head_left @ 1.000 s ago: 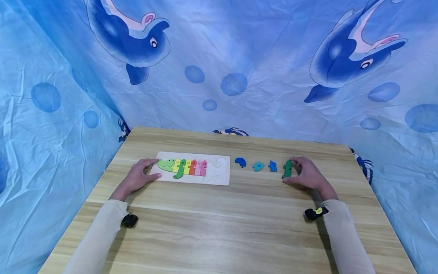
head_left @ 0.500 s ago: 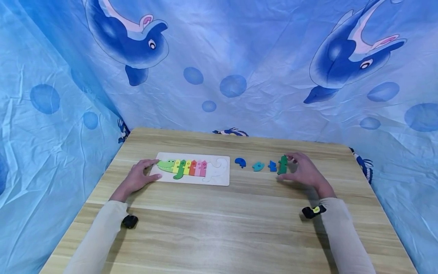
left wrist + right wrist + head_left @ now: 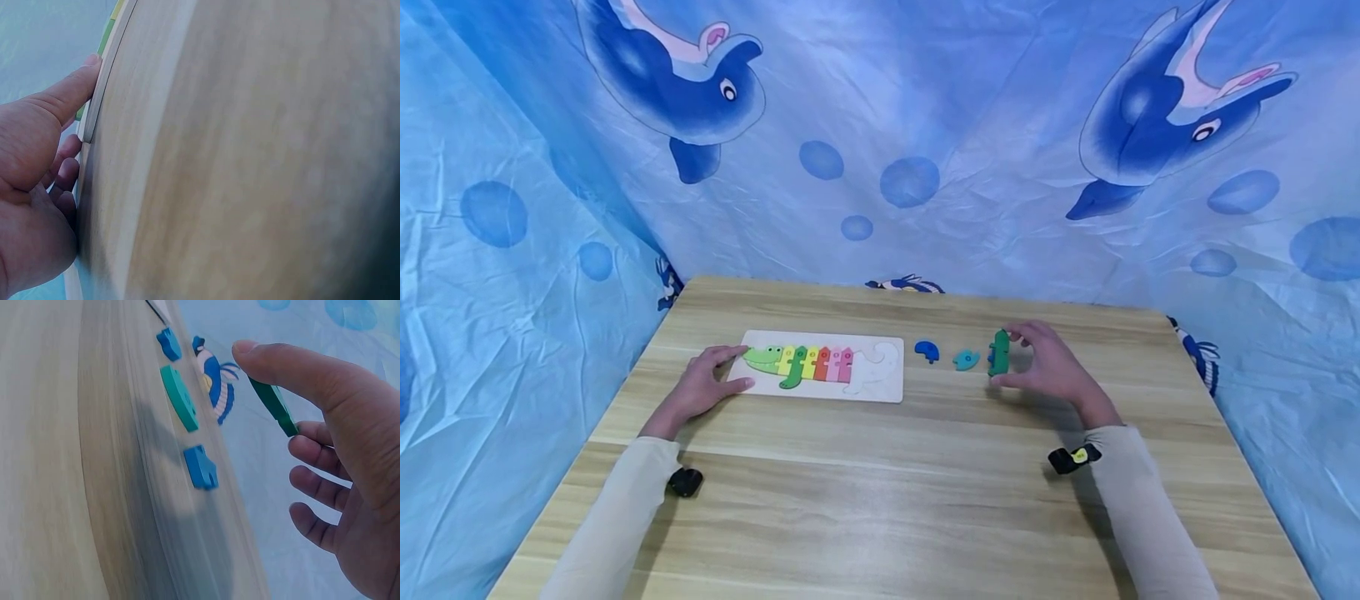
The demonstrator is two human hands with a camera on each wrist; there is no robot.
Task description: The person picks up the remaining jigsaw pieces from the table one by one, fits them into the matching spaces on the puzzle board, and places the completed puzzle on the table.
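Observation:
A white puzzle board (image 3: 880, 392) lies on the table, left of the middle. A light green crocodile head (image 3: 763, 358) and several coloured body pieces (image 3: 817, 364) sit in its left part; outlines show at its right end. My left hand (image 3: 703, 381) touches the board's left end, thumb and index finger resting on it. Between thumb and index finger, my right hand (image 3: 1048, 362) pinches a dark green puzzle piece (image 3: 273, 407), which is raised over the table. In the head view that piece mostly covers a blue piece (image 3: 201, 467), seen whole in the right wrist view.
A teal piece (image 3: 966, 360) and another blue piece (image 3: 927, 351) lie in a row between the board and my right hand. Behind the wooden table (image 3: 865, 483) hangs a blue cloth (image 3: 970, 242) printed with dolphins.
My right hand has carried the dark green piece up and to the left, from the row's right end to over the nearest blue piece. My left hand has stayed on the board.

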